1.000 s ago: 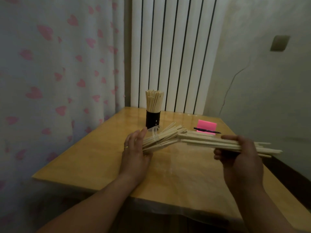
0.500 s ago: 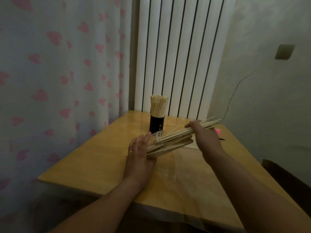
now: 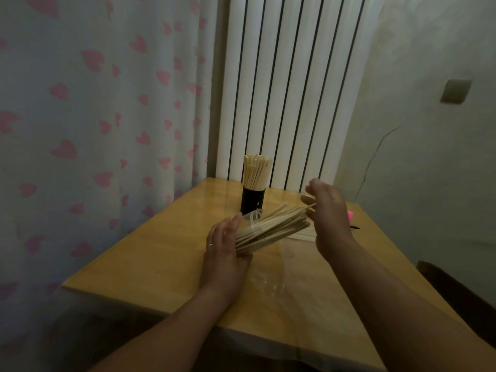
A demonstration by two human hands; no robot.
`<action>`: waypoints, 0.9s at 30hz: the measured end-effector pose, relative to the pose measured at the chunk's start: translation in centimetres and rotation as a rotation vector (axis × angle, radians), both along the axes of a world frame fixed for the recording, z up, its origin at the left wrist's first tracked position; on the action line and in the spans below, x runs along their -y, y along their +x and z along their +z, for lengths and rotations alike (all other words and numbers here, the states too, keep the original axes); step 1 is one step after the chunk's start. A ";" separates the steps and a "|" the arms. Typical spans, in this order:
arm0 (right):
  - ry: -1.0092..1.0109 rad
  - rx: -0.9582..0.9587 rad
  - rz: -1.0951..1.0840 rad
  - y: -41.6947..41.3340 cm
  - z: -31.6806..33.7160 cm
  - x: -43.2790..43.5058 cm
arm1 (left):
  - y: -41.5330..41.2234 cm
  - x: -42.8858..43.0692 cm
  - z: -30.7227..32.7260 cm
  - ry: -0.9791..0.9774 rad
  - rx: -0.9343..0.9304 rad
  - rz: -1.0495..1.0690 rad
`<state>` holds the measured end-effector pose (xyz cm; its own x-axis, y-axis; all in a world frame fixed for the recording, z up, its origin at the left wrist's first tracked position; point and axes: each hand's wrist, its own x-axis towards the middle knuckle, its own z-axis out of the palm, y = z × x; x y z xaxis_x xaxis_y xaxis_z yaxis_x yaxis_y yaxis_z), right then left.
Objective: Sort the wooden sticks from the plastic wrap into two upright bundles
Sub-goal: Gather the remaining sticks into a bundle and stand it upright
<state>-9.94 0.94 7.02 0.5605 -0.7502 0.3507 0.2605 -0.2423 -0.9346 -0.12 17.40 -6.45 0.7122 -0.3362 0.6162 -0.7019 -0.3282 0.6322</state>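
A bundle of wooden sticks (image 3: 271, 230) in clear plastic wrap (image 3: 253, 215) lies slanted over the wooden table (image 3: 161, 259). My left hand (image 3: 224, 248) holds its near end: palm against the stick ends, fingers up, thumb tucked under. My right hand (image 3: 328, 210) is at the far end, its loose fingers touching the tips of the top sticks. A few pale sticks (image 3: 303, 236) lie flat on the table below my right hand. Behind the bundle, a black holder (image 3: 252, 201) carries an upright bundle of sticks (image 3: 256, 173).
A pink notepad (image 3: 350, 216) and a black pen (image 3: 355, 227) lie behind my right hand. A white radiator (image 3: 281, 89) and a heart-print curtain (image 3: 94, 116) close off the table's back and left. A dark chair edge (image 3: 456, 285) stands to the right.
My right hand, which held a handful of sticks off to the right, has swung back over the bundle. Its sticks no longer stick out past the hand. My left hand has stayed put.
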 end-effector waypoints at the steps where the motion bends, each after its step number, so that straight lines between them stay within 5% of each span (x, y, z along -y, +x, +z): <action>1: -0.054 -0.033 0.004 0.1 -0.1 -0.3 | 0.0 0.0 0.0 -0.006 -0.004 -0.002; 6: -0.499 -0.298 0.091 0.0 -2.1 -1.6 | -0.1 -0.1 0.1 -0.033 -0.025 0.002; 13: -0.297 -0.074 -0.130 -2.2 -2.5 0.1 | 0.2 0.0 -0.2 -0.084 -0.079 0.002; 16: -0.413 -0.112 -0.147 -4.9 -4.2 1.1 | 0.2 0.1 -0.1 -0.126 -0.127 0.015; 22: -0.873 -0.834 -0.001 -7.5 -9.6 3.4 | 0.4 0.1 -0.3 -0.104 -0.102 0.019; 27: -1.023 -1.044 -0.024 -6.3 -12.4 6.2 | 0.2 0.1 -0.2 -0.116 -0.094 0.017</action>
<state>-16.22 -5.24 -5.39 0.8801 -0.4413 0.1754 -0.4272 -0.8970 -0.1131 0.10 17.33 -6.66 0.7735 -0.2538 0.5807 -0.6328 -0.2605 0.7291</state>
